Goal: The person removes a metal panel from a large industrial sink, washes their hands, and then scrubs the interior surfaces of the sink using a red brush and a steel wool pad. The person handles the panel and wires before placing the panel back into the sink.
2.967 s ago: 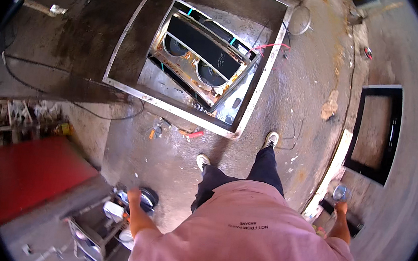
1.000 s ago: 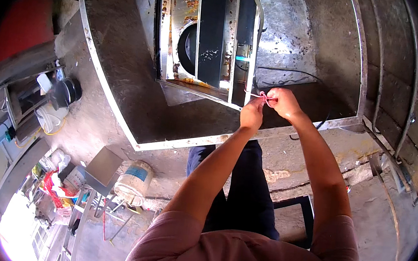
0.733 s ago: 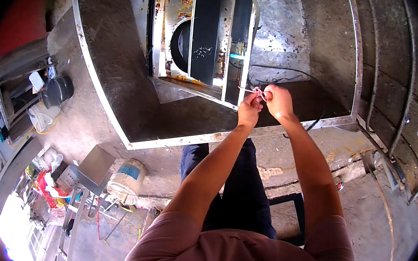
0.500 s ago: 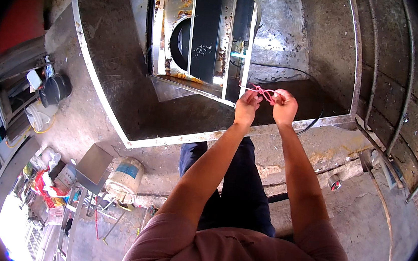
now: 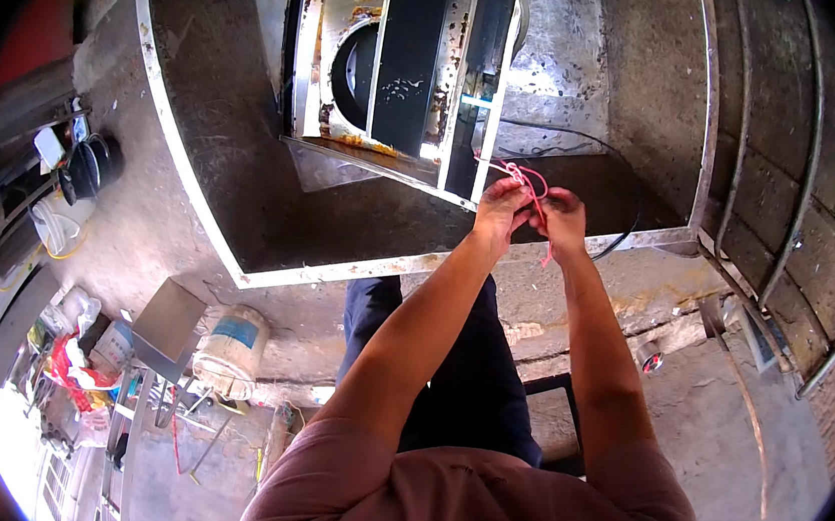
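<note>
A pink cord (image 5: 518,171) is looped and tangled at the near right corner of a rusty metal frame with round openings (image 5: 388,149). My left hand (image 5: 500,210) pinches the cord close beside the frame's pale upright edge. Just to its right, my right hand (image 5: 563,219) has its fingers closed on the same cord, and a loose end hangs down between the hands. Whether the cord is knotted around the frame cannot be made out. A black cable (image 5: 590,139) runs behind my hands and over the table's edge.
The frame rests on a dark table with a light metal rim (image 5: 336,275). Bent metal bars (image 5: 812,148) stand at the right. On the left are a white bucket (image 5: 231,343), a metal box (image 5: 168,322) and a black pot (image 5: 88,169). A stick (image 5: 744,397) lies on the floor.
My right hand has moved slightly down and left, nearer the left hand. The cord's loop now stands higher, and an end dangles below. The whole view has shifted slightly.
</note>
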